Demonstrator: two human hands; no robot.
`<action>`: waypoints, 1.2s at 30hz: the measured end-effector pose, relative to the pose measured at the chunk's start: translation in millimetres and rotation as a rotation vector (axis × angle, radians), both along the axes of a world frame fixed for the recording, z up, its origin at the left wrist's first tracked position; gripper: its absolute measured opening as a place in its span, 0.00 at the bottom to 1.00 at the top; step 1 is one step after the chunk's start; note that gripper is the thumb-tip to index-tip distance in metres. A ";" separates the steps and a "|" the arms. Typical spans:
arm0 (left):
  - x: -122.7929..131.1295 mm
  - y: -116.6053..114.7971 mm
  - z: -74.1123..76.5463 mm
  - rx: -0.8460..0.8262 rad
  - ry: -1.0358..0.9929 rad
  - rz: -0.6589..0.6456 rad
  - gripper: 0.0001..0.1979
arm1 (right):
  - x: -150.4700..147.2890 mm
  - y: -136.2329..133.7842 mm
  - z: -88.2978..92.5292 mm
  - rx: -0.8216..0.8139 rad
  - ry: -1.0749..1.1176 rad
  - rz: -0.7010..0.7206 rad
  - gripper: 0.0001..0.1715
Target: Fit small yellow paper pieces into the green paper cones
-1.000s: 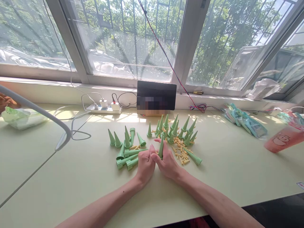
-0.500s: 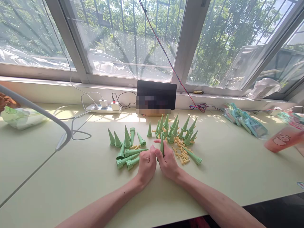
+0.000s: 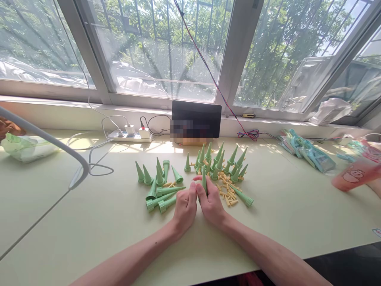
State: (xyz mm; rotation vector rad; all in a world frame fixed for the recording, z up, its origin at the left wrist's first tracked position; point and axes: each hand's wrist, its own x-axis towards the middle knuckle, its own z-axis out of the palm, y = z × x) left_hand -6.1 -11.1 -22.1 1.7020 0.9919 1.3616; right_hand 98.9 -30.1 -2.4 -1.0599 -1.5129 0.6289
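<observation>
My right hand [image 3: 212, 204] is closed around a green plastic watering spike [image 3: 204, 180], which points upward between thumb and fingers. Against it presses my left hand [image 3: 185, 204], its fingers curled in near the spike's lower part. Whatever the left fingers grip is hidden. Just left of my hands lie several loose green spikes [image 3: 166, 191], with others standing behind them. Many more green spikes [image 3: 219, 163] stand beyond my right hand, some with small yellow side pieces attached. A pile of small yellow plastic valves [image 3: 228, 194] lies right of that hand, beside one fallen spike [image 3: 243, 197].
A dark tablet [image 3: 196, 115] leans at the window sill behind the spikes. Left of it sits a white power strip [image 3: 131, 137] with cables. Blue-green packets [image 3: 312, 153] and a pink drink cup [image 3: 355, 174] are at the right. A grey curved tube [image 3: 59, 140] crosses the left side.
Both hands have shifted very slightly, and the held spike has moved a little to the right. The spikes and yellow valves on the table stay put.
</observation>
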 end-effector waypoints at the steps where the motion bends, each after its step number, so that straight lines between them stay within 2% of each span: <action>1: 0.0 0.0 -0.4 0.005 0.005 -0.003 0.26 | -0.1 -0.1 0.3 0.000 0.010 0.004 0.16; 8: 0.9 0.2 -0.7 0.028 0.018 -0.005 0.27 | -0.6 1.2 3.5 -0.021 0.069 0.014 0.14; 12: 0.8 -0.2 1.1 0.035 0.034 0.003 0.29 | 0.2 2.6 2.0 -0.108 0.121 0.046 0.16; 17: -1.3 -0.3 5.6 0.026 0.081 0.028 0.31 | 3.1 3.8 0.5 -0.259 0.221 0.111 0.22; 22: -4.2 0.3 11.9 0.108 0.142 0.117 0.29 | 6.2 4.7 2.9 -0.363 0.356 0.176 0.29; 26: -4.0 -0.5 15.8 0.191 0.187 0.139 0.23 | 7.9 5.2 3.3 -0.378 0.322 0.215 0.31; 31: -2.5 -2.1 13.5 0.226 0.200 0.053 0.26 | 8.3 5.1 1.8 -0.368 0.267 0.244 0.31; 36: -2.5 0.5 10.6 0.236 0.182 0.023 0.27 | 9.8 5.8 0.0 -0.310 0.176 0.176 0.32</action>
